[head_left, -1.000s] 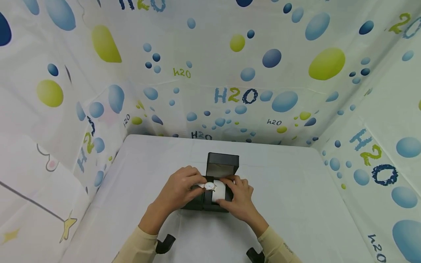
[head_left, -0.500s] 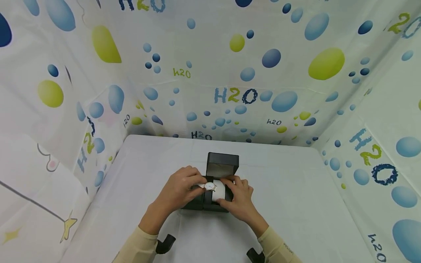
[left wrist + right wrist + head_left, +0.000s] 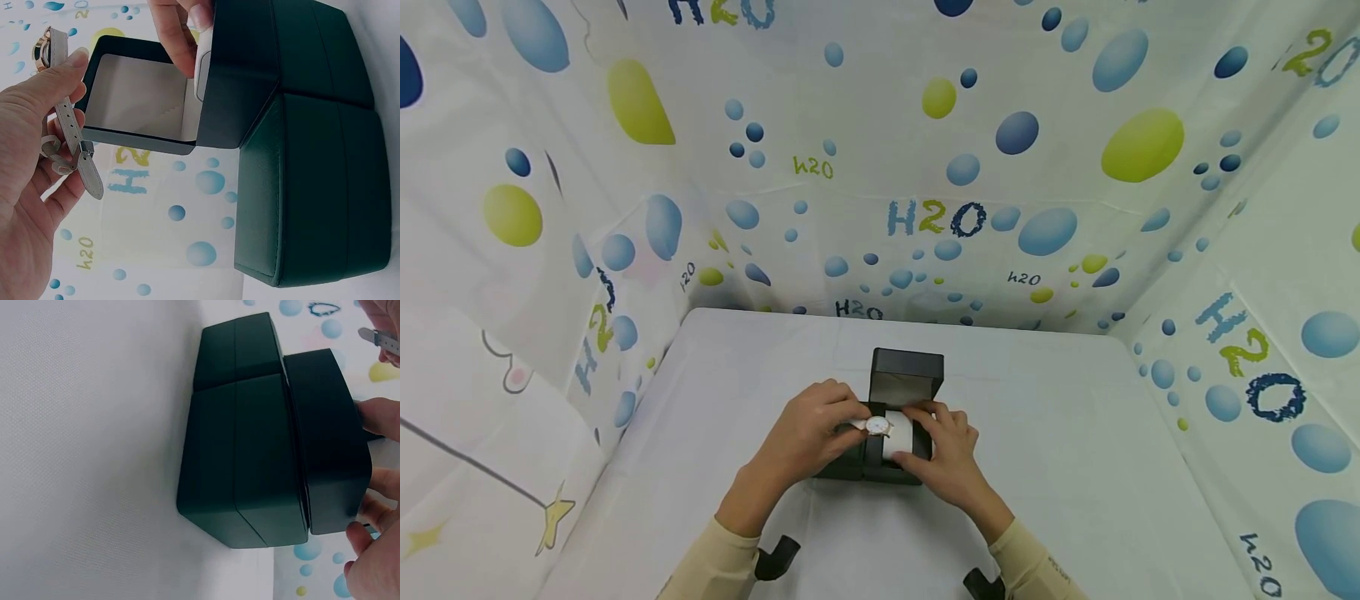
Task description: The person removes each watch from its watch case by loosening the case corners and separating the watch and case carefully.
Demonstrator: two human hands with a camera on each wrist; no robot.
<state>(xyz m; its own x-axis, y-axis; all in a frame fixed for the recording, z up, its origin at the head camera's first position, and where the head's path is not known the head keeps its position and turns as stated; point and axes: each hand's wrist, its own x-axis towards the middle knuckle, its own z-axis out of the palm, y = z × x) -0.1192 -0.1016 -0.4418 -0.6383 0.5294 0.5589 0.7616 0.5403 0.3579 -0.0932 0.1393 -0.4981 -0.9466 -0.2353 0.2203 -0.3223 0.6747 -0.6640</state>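
Observation:
My left hand (image 3: 811,427) pinches a wristwatch (image 3: 877,426) by its pale strap, between thumb and fingers. In the left wrist view the strap (image 3: 66,119) hangs down with its buckle end loose, below a gold-coloured case. The watch is over the left part of an open dark watch box (image 3: 240,94), whose lid (image 3: 908,373) stands up at the back. My right hand (image 3: 951,450) reaches into this box and holds a white watch cushion (image 3: 898,437), thumb at the near end and fingers at the far end.
A closed dark green box (image 3: 312,200) stands right against the left side of the open one. Both are on a white-covered table (image 3: 1045,400). Printed curtains (image 3: 850,108) rise behind and at both sides.

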